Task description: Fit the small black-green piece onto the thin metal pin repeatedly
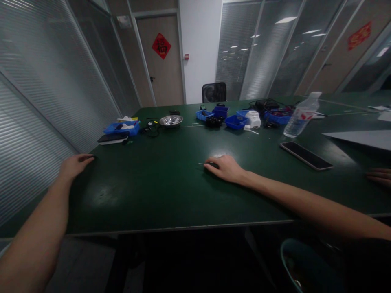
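Note:
My left hand [76,163] rests over the left side of the green table [159,191], its fingers pinched together. A small dark bit shows at those fingertips, too small to name. In front of me on the table lies my right hand [224,167], with the fingers closed. From its fingertips a thin pale rod [201,164] points left, and something dark shows under the curled fingers. The rest of what it holds is hidden by the hand.
A phone [305,155] and a tilted-looking plastic bottle [301,116] are at the right, near another person's hand [380,176]. Farther back are a metal bowl [171,121], blue trays [236,122] and cables. A bin [287,260] stands below the table edge.

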Demonstrator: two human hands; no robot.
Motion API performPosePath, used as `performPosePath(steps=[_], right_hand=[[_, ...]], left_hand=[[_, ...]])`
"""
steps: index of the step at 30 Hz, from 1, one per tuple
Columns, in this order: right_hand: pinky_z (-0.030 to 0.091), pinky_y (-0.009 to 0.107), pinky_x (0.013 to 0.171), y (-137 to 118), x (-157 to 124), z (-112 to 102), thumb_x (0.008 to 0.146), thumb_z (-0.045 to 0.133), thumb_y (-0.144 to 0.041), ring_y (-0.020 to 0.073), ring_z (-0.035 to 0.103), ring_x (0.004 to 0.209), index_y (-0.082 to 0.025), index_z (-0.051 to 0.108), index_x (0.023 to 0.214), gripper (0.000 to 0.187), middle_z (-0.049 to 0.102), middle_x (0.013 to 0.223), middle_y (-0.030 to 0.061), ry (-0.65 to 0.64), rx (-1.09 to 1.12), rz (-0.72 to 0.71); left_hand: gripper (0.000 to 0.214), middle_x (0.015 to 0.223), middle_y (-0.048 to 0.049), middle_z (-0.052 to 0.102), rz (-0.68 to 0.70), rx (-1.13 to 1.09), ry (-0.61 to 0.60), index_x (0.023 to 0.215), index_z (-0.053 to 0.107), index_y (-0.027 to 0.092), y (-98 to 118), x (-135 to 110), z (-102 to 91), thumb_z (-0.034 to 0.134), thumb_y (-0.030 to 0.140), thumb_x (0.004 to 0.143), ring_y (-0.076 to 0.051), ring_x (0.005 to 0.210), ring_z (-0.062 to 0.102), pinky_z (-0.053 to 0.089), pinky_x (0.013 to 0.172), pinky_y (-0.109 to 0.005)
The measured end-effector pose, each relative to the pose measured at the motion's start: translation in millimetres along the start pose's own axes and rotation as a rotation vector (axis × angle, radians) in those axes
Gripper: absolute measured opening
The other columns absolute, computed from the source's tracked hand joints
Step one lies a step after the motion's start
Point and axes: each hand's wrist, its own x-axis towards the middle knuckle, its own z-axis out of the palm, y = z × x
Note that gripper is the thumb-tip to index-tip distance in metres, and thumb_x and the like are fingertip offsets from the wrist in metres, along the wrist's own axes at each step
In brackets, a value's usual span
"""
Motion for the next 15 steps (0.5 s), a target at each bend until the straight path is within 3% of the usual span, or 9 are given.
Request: performPosePath(steps=[6,10,15], right_hand=[[0.047,0.032,0.073,-2,1,-1,0.113,0.044,-0.056,0.0203,0.069,0.075,-0.023,0.076,0.129,0.049,0.080,0.092,0.0064,-0.011,-0.004,0.012],[0.048,0.032,0.075,-2,1,-2,0.113,0.044,-0.055,0.0204,0.070,0.077,-0.023,0.075,0.130,0.048,0.080,0.093,0.0065,-0.025,0.007,0.014],[0.048,0.032,0.074,-2,0,-2,0.113,0.045,-0.054,0.0207,0.070,0.076,-0.023,0.076,0.129,0.047,0.080,0.093,0.0070,-0.023,0.006,0.020]], left_hand=[[0.032,0.068,0.0004,0.069,-0.144,-0.061,0.066,0.103,0.086,0.018,19,-7,-10.4,0.071,0.045,0.093,-0.020,0.068,0.055,0.035,0.065,-0.021],[0.030,0.062,0.0019,0.065,-0.270,-0.155,0.059,0.098,0.085,0.021,21,-7,-11.1,0.072,0.047,0.091,-0.020,0.068,0.056,0.040,0.068,-0.023],[0.035,0.067,0.0028,0.069,-0.384,-0.405,0.065,0.101,0.083,0.018,18,-10,-8.5,0.079,0.048,0.084,-0.020,0.072,0.063,0.046,0.070,-0.025]])
